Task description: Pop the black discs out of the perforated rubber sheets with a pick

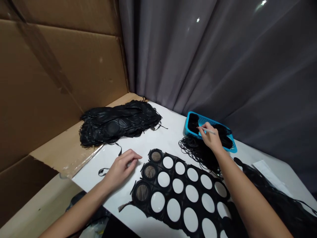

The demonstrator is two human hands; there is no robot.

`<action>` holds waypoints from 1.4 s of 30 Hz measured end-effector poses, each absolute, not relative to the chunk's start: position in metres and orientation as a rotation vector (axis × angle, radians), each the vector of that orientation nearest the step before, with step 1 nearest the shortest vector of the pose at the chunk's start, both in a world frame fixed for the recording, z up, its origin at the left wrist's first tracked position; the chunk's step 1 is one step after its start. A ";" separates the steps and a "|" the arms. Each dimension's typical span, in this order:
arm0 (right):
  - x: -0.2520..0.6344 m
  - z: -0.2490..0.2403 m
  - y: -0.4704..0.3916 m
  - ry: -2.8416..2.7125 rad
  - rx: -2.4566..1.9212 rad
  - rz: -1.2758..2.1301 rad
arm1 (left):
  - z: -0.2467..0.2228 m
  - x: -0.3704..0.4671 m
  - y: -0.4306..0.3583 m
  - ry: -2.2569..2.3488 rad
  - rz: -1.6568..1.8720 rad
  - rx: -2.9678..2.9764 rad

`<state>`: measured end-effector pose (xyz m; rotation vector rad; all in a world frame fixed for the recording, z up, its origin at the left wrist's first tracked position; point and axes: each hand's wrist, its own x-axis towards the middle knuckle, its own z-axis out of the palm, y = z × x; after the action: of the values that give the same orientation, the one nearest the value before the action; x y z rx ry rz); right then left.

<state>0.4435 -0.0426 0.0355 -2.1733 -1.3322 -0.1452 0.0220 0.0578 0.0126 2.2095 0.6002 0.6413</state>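
Basket (187, 131) of blue colour stands right of centre in the frame, with black material inside. Over it, the right hand (210, 136) holds a thin pale stick (210, 131) in a narrow pinch. The left hand (123, 168), near the centre, has its fingers loosely bent and a small gap at the thumb; it is beside the black sheet (166, 195) with round openings, which lies at lower centre on the white table (169, 134).
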 end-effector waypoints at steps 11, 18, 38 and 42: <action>0.387 0.055 -0.051 -1.138 -1.949 -0.057 | 0.019 0.023 0.041 0.455 0.623 2.430; 0.272 0.018 -0.057 -1.353 -1.628 0.877 | 0.000 0.029 0.011 0.206 0.456 2.707; 0.265 0.005 -0.047 -1.444 -1.646 0.882 | -0.012 0.037 0.009 0.246 0.430 2.783; 0.257 0.010 -0.049 -1.613 -1.643 0.779 | -0.012 0.038 0.010 0.231 0.417 2.771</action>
<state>0.2573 -0.0494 0.0103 -1.6433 -1.6135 0.7791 0.0377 0.0097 -0.0122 2.7712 0.2315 0.4172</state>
